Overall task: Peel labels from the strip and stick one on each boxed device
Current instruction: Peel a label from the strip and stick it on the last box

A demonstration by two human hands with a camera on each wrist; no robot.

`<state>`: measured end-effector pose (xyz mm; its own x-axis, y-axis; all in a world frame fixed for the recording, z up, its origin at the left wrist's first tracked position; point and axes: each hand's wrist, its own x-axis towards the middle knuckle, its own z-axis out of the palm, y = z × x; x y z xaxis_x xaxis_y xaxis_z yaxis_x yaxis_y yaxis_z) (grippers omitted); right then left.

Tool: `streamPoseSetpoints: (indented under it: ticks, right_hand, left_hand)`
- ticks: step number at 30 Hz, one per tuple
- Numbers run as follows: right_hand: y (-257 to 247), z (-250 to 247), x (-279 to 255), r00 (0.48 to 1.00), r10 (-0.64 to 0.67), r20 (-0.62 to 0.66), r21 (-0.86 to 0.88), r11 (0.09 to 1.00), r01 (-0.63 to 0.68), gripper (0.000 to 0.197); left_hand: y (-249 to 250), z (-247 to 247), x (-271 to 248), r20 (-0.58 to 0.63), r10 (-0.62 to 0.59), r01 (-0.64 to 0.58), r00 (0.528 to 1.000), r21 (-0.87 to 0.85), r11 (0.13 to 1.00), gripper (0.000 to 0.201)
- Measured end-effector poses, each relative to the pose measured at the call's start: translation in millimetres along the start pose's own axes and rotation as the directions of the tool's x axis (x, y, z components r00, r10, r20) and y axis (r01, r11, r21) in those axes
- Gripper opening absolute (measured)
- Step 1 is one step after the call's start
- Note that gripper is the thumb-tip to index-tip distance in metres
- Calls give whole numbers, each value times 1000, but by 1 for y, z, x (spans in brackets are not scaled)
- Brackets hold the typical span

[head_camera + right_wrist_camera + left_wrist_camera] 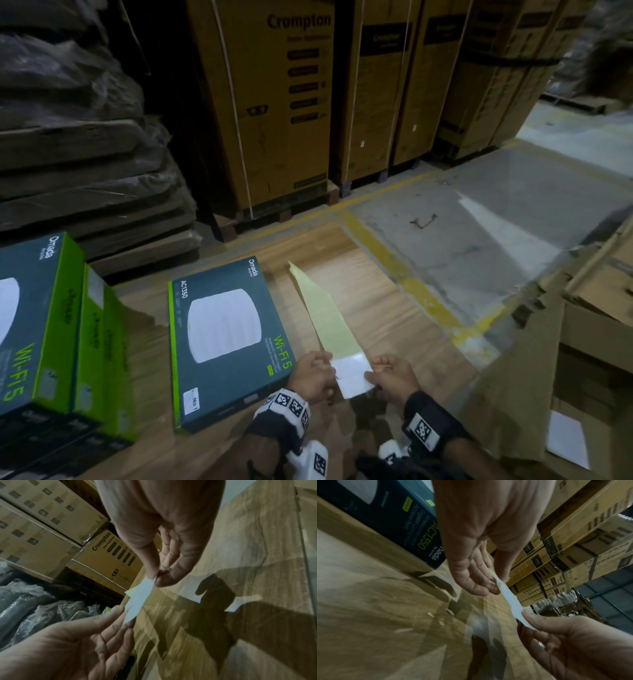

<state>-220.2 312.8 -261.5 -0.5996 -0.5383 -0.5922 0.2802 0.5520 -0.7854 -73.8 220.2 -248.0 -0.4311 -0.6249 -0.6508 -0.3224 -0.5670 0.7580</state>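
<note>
A: Head view: what is counted?
B: One flat boxed device lies on the wooden table; a stack of at least three similar green-edged boxes stands at the left. One strip, yellowish with bare backing, runs away from the person; one white label sits at its near end. A second white sheet lies on cardboard at the lower right.

A: And the hands there?
B: The left hand pinches the label's left edge, the right hand its right edge, both just right of the boxed device and above the table.

A: Left wrist view?
B: The left hand points fingers downward, thumb and fingertips closed on the label; the right hand grips the opposite end with thumb on top. The boxed device lies behind.

A: Right wrist view?
B: The right hand pinches the label between thumb and forefinger; the left hand holds its other end with the remaining fingers extended.

A: The room?
B: Tall brown cartons marked "Crompton" stand on pallets beyond the table; wrapped dark bundles are piled at the left; a concrete floor carries a yellow line.
</note>
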Motion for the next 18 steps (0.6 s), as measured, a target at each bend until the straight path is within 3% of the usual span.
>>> streamPoseSetpoints:
  ticks: [2, 9, 12, 14, 16, 18]
  right_hand:
    - [1, -2, -1, 1000, 9, 2, 55, 998, -9, 22]
    - [-1, 3, -4, 999, -28, -17, 86, 996, 29, 25]
    - [-4, 7, -9, 980, -177, -95, -117, 979, 166, 25]
    - [-11, 11, -17, 929, -355, -101, -313, 898, 309, 30]
    - [-20, 16, -24, 871, -491, -16, -454, 780, 431, 34]
    - [-24, 21, -27, 848, -524, 73, -504, 715, 485, 30]
  left_hand:
    - [1, -1, 1, 47, -44, 48, 998, -74, 996, 30]
    - [-2, -3, 0, 96, 22, -25, 995, 31, 999, 23]
    - [-2, -7, 2, 41, 89, -92, 995, 75, 993, 23]
    - [-2, -9, 2, 28, 120, -122, 992, 95, 988, 22]
    - [-1, -9, 0, 9, 142, -142, 990, 93, 985, 22]
    - [0, -8, 0, -9, 184, -182, 983, 105, 978, 21]
